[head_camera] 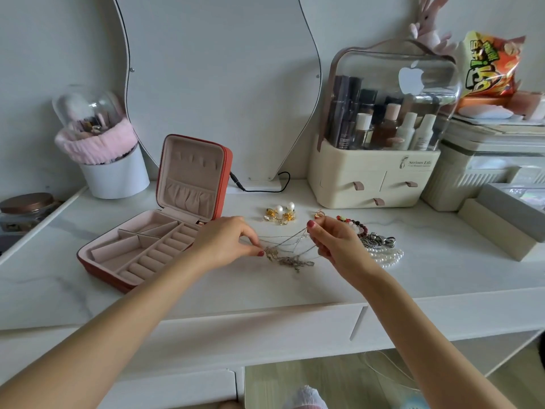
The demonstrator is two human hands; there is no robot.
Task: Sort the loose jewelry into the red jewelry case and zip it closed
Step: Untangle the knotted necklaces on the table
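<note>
Here, left of the grip, the red case (153, 231) lies open on the table (265, 290), while the left hand (227, 243) and right hand (336, 246) each pinch the tangled chains (290, 255) stretched between them, beads (383, 249) just right.

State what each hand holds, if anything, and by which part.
Both hands hold the thin chains. The left hand pinches them low, near the tangled end on the table; the right hand pinches the strands higher up, lifted off the table.
</note>
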